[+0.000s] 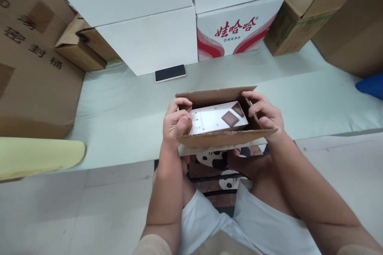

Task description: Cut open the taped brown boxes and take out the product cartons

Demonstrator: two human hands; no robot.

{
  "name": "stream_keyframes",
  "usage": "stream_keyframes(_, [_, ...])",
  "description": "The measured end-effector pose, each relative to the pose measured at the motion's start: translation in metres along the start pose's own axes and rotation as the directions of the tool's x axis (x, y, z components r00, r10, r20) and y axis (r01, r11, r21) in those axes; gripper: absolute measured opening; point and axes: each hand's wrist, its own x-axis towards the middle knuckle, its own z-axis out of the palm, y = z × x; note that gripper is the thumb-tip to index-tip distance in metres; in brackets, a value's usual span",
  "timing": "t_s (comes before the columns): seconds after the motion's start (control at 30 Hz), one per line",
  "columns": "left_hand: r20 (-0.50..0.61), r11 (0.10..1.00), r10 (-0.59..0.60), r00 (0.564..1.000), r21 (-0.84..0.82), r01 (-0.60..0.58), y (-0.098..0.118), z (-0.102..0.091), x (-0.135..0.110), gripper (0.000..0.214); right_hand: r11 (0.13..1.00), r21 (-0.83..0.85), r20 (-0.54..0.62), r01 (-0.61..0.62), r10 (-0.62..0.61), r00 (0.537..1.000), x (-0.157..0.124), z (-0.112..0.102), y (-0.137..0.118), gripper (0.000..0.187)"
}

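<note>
In front of me is a small cardboard box [223,140] with its top flaps raised. Inside it lies a white printed box [211,118] with brown diamond pictures on its top. My left hand [177,120] grips the cardboard box's left end, fingers curled over the short flap. At the opposite end, my right hand [265,114] is closed around the right short flap, fingertips over its edge. The lower part of the cardboard box is hidden behind its near flap.
A phone [170,73] lies beyond the box, by stacked white cartons [149,40]. A red-and-white carton [236,28] and an open brown carton [295,28] stand at the back right. Large brown cartons [36,87] and a yellow object [42,155] are at left.
</note>
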Motion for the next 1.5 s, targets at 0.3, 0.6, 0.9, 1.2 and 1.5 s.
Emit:
stream_keyframes(0.3, [-0.232,0.998,0.000,0.973,-0.064,-0.015,-0.001,0.000,-0.009,0.059,0.994,-0.096,-0.533,-0.051,-0.008,0.846,-0.004,0.008,-0.017,0.035])
stream_keyframes(0.6, [-0.221,0.990,-0.051,0.974,-0.143,0.019,-0.001,-0.004,-0.011,0.058,0.836,-0.427,0.342,0.345,-0.204,0.917,0.031,-0.003,-0.117,0.013])
stream_keyframes(0.9, [-0.128,0.990,-0.039,0.991,-0.143,0.021,-0.003,-0.003,-0.005,0.042,0.643,-0.697,0.686,0.318,0.470,0.555,0.075,0.010,-0.101,0.059])
stream_keyframes(1.2, [-0.117,0.997,0.001,0.993,-0.080,-0.010,-0.005,-0.006,-0.007,0.045,0.540,-0.713,0.692,0.447,0.446,0.567,0.068,0.018,-0.096,0.065])
stream_keyframes(1.5, [-0.176,1.000,0.019,0.984,-0.015,-0.022,-0.006,-0.011,-0.010,0.062,0.752,-0.585,0.623,0.302,0.180,0.761,0.067,-0.012,-0.098,0.058])
